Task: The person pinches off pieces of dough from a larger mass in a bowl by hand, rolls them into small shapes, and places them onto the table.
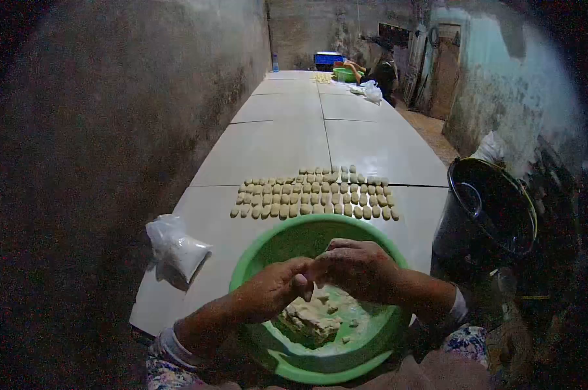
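Note:
Above a green basin, my left hand and my right hand meet with fingers curled against each other. Both are closed, and whatever lies between them is hidden by the fingers. Inside the basin, below the hands, is a lump of pale dough with loose crumbs and white flour around it. Just beyond the basin's far rim, several rows of small oval dough pieces lie on the white tabletop.
A clear plastic bag of white powder stands left of the basin. To the right is a large black bucket. At the table's far end, a person works beside another green basin and a blue crate. A wall runs along the left.

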Tool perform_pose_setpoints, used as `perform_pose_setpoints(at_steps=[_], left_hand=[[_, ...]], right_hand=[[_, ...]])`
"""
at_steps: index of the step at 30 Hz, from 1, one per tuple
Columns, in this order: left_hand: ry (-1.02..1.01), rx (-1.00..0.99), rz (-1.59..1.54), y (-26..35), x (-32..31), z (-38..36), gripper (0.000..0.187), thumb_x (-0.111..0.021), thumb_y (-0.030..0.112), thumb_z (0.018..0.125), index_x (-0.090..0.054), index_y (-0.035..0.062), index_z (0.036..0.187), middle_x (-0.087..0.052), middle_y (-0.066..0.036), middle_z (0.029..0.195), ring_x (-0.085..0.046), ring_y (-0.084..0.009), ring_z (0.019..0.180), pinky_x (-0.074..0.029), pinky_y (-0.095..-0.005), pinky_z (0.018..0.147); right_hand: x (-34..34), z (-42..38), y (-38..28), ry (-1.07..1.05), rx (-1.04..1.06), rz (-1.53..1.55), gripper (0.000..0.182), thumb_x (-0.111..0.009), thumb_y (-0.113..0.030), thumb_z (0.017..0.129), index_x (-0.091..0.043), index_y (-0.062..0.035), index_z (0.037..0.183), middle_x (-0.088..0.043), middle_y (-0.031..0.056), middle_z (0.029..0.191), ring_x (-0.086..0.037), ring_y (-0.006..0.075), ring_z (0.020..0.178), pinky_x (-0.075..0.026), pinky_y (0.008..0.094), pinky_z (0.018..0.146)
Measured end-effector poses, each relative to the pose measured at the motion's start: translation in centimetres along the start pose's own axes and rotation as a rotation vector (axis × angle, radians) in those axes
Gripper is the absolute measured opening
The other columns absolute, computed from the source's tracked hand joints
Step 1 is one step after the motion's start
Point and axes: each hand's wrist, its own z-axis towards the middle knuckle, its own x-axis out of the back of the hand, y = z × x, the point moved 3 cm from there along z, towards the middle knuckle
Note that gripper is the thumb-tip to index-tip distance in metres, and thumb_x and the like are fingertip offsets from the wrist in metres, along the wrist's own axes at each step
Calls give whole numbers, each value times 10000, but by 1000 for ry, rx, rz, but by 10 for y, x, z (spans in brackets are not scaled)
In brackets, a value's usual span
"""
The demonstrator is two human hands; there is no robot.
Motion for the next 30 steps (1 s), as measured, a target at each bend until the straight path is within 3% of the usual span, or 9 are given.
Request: perform_pose_setpoints(at_steps=[3,6,8,10,15,19,25,28,30], left_hand=[[25,186,23,-5,1,1,372,-461,344,973,-567,-11,943,-554,-52,761,-498,-109,695,-430,-257,653],[106,72,129,-1,1,1,352,-445,313,982,-571,-8,915,-560,-48,726,-497,-120,653,-433,-274,624],[186,55,14,10,0,1,340,-429,292,986,-575,2,886,-567,-61,718,-517,-137,656,-439,-297,623],[74,98,250,13,3,1,343,-423,293,984,-576,5,877,-570,-88,733,-537,-148,667,-446,-313,630],[44,91,386,19,-7,1,281,-390,272,977,-542,46,1044,-581,-193,876,-575,-374,804,-464,-402,704],[10,81,362,22,-8,-1,284,-363,259,981,-524,49,1081,-581,-195,919,-585,-381,846,-466,-402,723],[-9,97,157,13,-6,-2,399,-345,369,1000,-520,24,900,-522,-60,716,-492,-152,655,-428,-307,627],[27,172,87,6,-3,-3,391,-358,353,1000,-522,20,879,-525,-57,712,-495,-148,656,-424,-301,632],[78,119,68,9,-3,-3,383,-375,347,997,-525,21,864,-522,-51,702,-487,-133,659,-420,-290,628]], right_hand=[[-2,-2,-2,-9,-70,7,164,-592,-82,826,-577,-96,989,-566,133,860,-610,334,761,-521,402,619],[0,2,-14,11,20,-68,236,-626,-181,850,-551,-86,1053,-569,151,888,-622,364,802,-517,416,642],[2,-2,-11,31,-137,29,324,-634,-261,850,-514,-65,1077,-573,170,922,-618,380,816,-507,447,655],[3,-1,-12,-39,-180,-24,343,-602,-316,862,-487,-44,1035,-582,189,925,-610,394,820,-494,474,667],[-8,-4,-6,-261,-309,-131,299,-461,-345,936,-490,-48,946,-588,217,798,-585,428,784,-465,507,674],[-2,-2,-8,-274,-303,-1,321,-384,-339,968,-506,-43,955,-592,214,802,-589,426,799,-462,512,699],[-1,-5,-2,-256,-258,98,331,-365,-341,968,-508,-44,943,-584,189,792,-591,406,784,-457,480,685],[4,-6,7,-158,-433,236,341,-357,-355,966,-508,-50,949,-578,182,778,-584,403,765,-456,479,685],[3,-7,13,-59,-337,219,347,-365,-370,957,-506,-54,951,-570,170,756,-575,402,744,-454,479,683]])
